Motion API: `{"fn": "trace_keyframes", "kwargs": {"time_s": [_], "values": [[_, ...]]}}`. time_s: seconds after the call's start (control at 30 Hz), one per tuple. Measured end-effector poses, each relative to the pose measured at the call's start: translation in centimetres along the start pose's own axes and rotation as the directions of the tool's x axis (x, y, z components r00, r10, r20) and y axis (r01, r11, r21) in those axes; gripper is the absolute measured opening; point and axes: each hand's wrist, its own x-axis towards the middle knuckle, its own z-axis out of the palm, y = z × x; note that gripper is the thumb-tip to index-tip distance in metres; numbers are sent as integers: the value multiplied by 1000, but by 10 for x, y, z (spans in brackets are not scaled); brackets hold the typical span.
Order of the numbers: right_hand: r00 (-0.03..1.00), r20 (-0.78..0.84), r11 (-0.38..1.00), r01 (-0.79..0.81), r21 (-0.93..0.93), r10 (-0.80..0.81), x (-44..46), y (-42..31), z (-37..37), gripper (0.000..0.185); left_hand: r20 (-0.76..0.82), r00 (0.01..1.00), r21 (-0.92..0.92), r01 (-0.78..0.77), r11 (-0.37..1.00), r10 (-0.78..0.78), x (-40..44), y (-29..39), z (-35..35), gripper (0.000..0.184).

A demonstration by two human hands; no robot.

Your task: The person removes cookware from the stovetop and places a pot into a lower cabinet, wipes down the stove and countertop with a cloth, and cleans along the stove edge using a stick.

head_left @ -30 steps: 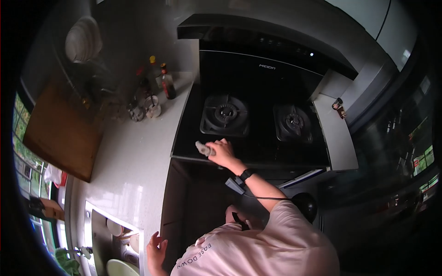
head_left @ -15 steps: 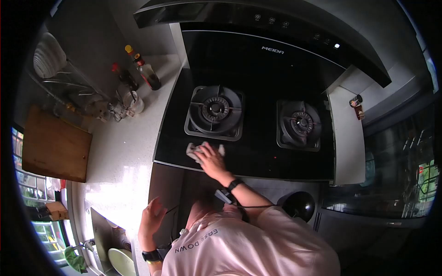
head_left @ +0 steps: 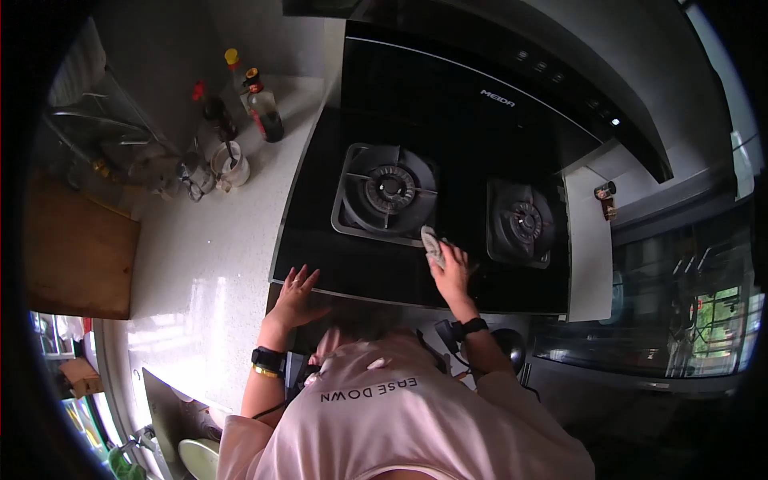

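Observation:
A pale cloth [head_left: 433, 245] is under the fingers of my right hand [head_left: 453, 276], on the black glass hob [head_left: 360, 272] between the two burners and near the front. The left burner [head_left: 390, 189] lies just beyond the cloth on its left, and the right burner [head_left: 525, 222] sits to the right of my hand. My left hand [head_left: 295, 300] is spread at the hob's front left corner, its fingertips by the edge and nothing in it.
Sauce bottles [head_left: 264, 108] and a white cup [head_left: 231, 166] stand on the left counter [head_left: 200, 264]. A wooden board [head_left: 80, 256] leans at the far left, above the sink [head_left: 164, 416]. Small jars [head_left: 606, 198] stand at the right. The range hood [head_left: 560, 72] overhangs the back.
My right hand has moved rightward along the hob's front with the cloth. My left hand has risen from beside the counter to the hob's front left corner. The view has shifted.

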Motion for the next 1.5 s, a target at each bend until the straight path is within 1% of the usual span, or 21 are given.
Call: {"fn": "trace_keyframes", "kwargs": {"time_s": [0.07,0.13,0.17,0.27,0.43,0.53,0.6,0.67,0.7,0.73,0.87,1.0,1.03,1.1,1.13,1.17,1.23,1.37,1.4,1.47,1.5], "values": [[993,51,985,112,-134,-106,-6,2,41,44,-28,1000,2,11,1000,-11,12,-13,12,101],[989,109,982,117,-152,-101,-17,-18,50,46,-31,998,68,50,996,-48,18,-25,22,106],[969,193,964,190,-188,-153,-23,-29,48,51,-8,998,65,66,996,-65,15,-16,11,106],[908,337,968,249,41,-248,-25,-73,45,50,26,998,30,57,998,-58,10,-15,0,104],[887,218,906,361,220,-407,47,-173,100,46,34,999,-69,-1,998,4,9,-32,-1,94],[920,197,940,321,117,-339,89,-210,161,54,19,1000,-146,-22,989,25,10,-37,-2,89],[916,157,922,382,-64,-369,97,-215,195,53,15,1000,-175,-23,984,26,12,-38,-3,87],[866,323,907,418,-52,-380,91,-228,181,52,-26,998,-189,-58,980,54,12,-43,-2,86],[808,354,870,491,40,-471,82,-222,173,50,-55,997,-205,-61,977,51,11,-41,-2,82],[737,342,805,581,121,-583,70,-207,165,48,-83,995,-221,-71,973,53,12,-36,-7,80],[716,340,792,545,275,-610,18,-137,123,51,8,999,-173,-47,984,49,15,-36,-9,79],[811,278,852,444,278,-514,-11,-60,79,43,11,1000,-113,-27,993,28,15,-40,-2,79],[855,237,840,335,426,-461,-9,-51,54,42,-3,999,-113,-38,993,38,16,-43,1,79],[958,125,837,157,524,-258,-11,-27,13,41,-51,997,-107,-61,992,56,19,-52,11,77],[984,162,774,-49,631,-70,-13,-17,-17,41,-55,998,-97,-49,994,44,18,-50,12,77],[996,92,845,-55,532,6,-15,9,-39,40,-83,996,-110,-30,993,21,20,-51,16,76],[981,-55,837,-132,531,189,-20,50,-93,41,-115,993,-86,-14,996,4,23,-47,18,76],[915,-126,781,-248,574,383,-59,173,-147,39,-117,991,-26,68,997,-70,30,-34,20,77],[911,-159,845,-274,459,382,-74,214,-144,40,-98,989,-6,110,994,-110,31,-35,21,77],[912,-105,837,-312,449,397,-94,255,-131,43,-141,985,-63,91,994,-100,31,-44,31,76],[949,-166,950,-233,208,269,-101,274,-111,45,-138,982,-89,115,989,-127,31,-35,26,76]]}}
